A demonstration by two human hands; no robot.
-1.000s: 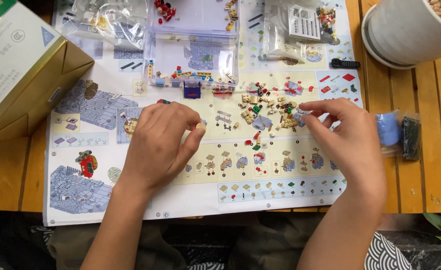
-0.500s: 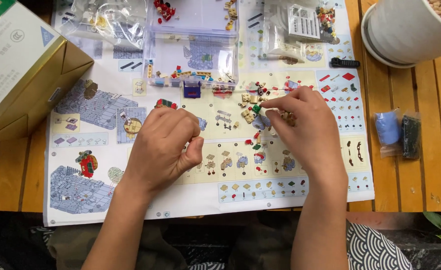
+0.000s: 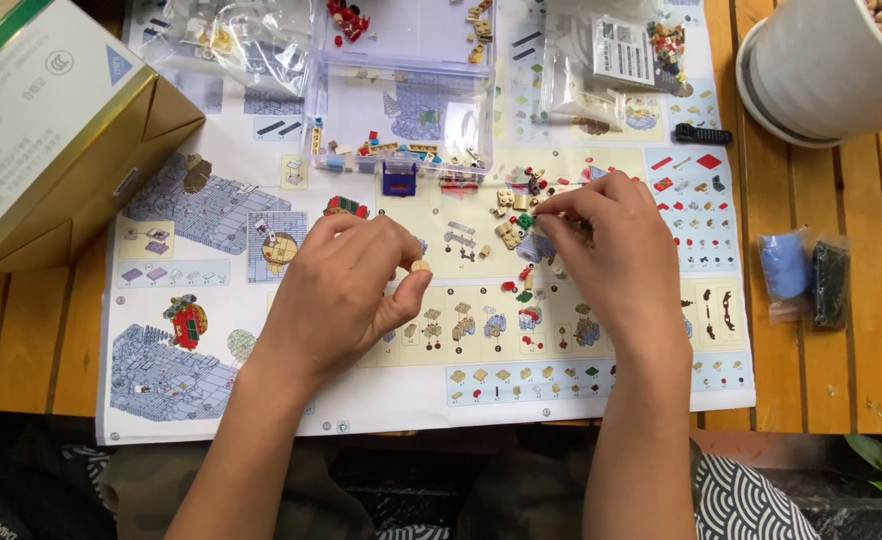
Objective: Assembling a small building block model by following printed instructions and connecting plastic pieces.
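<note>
I am watching both forearms coming up from the bottom edge, angling inward over the instruction sheet (image 3: 211,400) that is lying flat on the slatted wooden table (image 3: 841,380). The left hand (image 3: 346,290) is resting knuckles-up near the middle of the sheet, fingers curled under, and its thumb and forefinger are pinching a small tan piece (image 3: 420,266) at their tips; the piece is too small for me to tell its long axis or which way it is facing. The right hand (image 3: 611,255) is reaching a little farther up and across, wrist bent, fingertips pressed together over the loose pile of small bricks (image 3: 516,225) scattered on the sheet; I cannot tell whether they are gripping a piece or only touching the pile. The pile is sitting just right of centre, between the two hands and just below a clear plastic tray (image 3: 401,120), which is holding more small parts. A gold and green box (image 3: 51,130) is lying at the left edge, a white pot (image 3: 821,70) is standing at the top right, and two small bags (image 3: 806,280), one blue and one dark, are lying side by side on the table to the right of the sheet
</note>
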